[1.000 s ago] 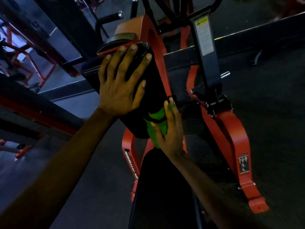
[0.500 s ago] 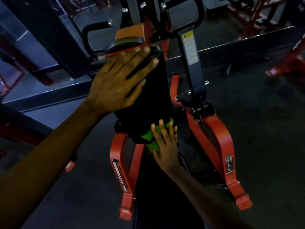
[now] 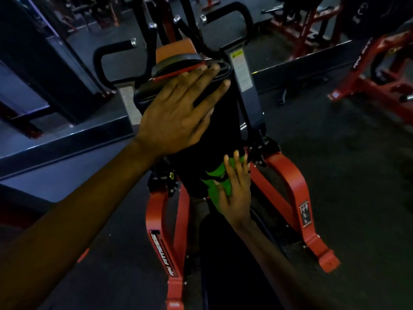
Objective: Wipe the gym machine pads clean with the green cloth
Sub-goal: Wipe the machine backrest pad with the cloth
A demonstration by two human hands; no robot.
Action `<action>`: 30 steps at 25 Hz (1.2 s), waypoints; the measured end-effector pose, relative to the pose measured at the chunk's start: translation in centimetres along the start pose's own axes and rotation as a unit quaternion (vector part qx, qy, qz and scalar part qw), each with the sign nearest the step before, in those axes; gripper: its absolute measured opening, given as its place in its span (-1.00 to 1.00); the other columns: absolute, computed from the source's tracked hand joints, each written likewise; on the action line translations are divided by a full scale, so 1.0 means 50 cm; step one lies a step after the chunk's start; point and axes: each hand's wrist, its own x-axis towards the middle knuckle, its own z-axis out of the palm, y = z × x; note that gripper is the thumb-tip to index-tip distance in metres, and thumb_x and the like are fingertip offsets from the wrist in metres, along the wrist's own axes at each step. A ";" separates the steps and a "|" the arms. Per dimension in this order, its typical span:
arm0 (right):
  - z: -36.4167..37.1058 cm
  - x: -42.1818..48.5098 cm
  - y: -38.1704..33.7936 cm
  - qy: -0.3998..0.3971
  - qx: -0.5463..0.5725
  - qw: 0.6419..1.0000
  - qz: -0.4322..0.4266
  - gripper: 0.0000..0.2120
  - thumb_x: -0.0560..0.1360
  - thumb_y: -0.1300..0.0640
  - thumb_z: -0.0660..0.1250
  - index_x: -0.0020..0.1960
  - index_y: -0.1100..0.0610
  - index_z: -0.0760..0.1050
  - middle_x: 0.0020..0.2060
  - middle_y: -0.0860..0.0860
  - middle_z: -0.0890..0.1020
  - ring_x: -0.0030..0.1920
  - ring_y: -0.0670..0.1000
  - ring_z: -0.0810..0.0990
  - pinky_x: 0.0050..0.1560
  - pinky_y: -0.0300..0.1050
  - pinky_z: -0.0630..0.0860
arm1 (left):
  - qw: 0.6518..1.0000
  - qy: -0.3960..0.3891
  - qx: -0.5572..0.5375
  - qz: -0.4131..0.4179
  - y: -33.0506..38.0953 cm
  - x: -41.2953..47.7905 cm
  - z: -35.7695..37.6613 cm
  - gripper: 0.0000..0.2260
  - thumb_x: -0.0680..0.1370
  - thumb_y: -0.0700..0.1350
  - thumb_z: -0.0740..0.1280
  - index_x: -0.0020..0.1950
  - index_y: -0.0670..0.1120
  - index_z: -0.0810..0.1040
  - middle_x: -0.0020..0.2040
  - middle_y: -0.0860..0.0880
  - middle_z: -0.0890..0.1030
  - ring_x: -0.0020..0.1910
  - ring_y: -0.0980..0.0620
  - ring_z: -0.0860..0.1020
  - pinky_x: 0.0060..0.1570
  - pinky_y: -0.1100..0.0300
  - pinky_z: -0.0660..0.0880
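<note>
Green cloth [image 3: 220,175] pressed on pad [image 3: 223,130] by right hand [image 3: 237,195], left hand [image 3: 176,117] higher, both grips flat-fingered

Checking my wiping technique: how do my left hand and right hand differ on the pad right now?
The left hand lies high on the black pad, near its top; the right hand sits low, near its bottom end. The left hand is bare against the pad; the right hand presses the green cloth to it. Both have straight fingers.

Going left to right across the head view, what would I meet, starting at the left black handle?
Left black handle → left hand on the black pad → green cloth → right red frame leg → neighbouring red machine.
</note>
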 end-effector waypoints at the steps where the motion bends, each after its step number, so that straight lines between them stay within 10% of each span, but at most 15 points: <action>1: 0.000 0.021 -0.019 0.021 0.022 0.999 0.019 -0.43 0.63 0.04 0.19 0.60 0.02 0.16 0.63 -0.09 0.06 0.63 0.16 0.01 0.51 0.38 0.14 | 1.000 -0.002 -0.005 0.001 0.000 -0.001 0.000 -0.57 0.69 -0.06 0.15 0.56 -0.09 0.32 0.53 -0.18 0.34 0.50 -0.15 0.34 0.42 0.01 0.26; 12: -0.007 -0.030 -0.001 0.055 0.071 0.986 0.141 -0.46 0.68 -0.08 0.14 0.60 0.06 0.15 0.60 0.04 0.19 0.60 0.09 0.16 0.48 0.30 0.26 | 0.994 -0.012 -0.087 0.057 -0.048 -0.002 -0.005 -0.57 0.69 -0.08 0.14 0.57 -0.08 0.29 0.56 -0.17 0.29 0.52 -0.14 0.31 0.44 -0.01 0.32; 30: -0.004 0.074 -0.072 0.059 -0.029 0.998 0.023 -0.41 0.65 -0.12 0.17 0.60 0.06 0.13 0.62 0.02 0.11 0.62 0.17 0.07 0.56 0.15 0.14 | 0.989 -0.014 -0.116 0.094 -0.109 -0.023 -0.002 -0.59 0.71 -0.01 0.15 0.57 -0.04 0.31 0.54 -0.19 0.32 0.47 -0.20 0.37 0.39 -0.09 0.37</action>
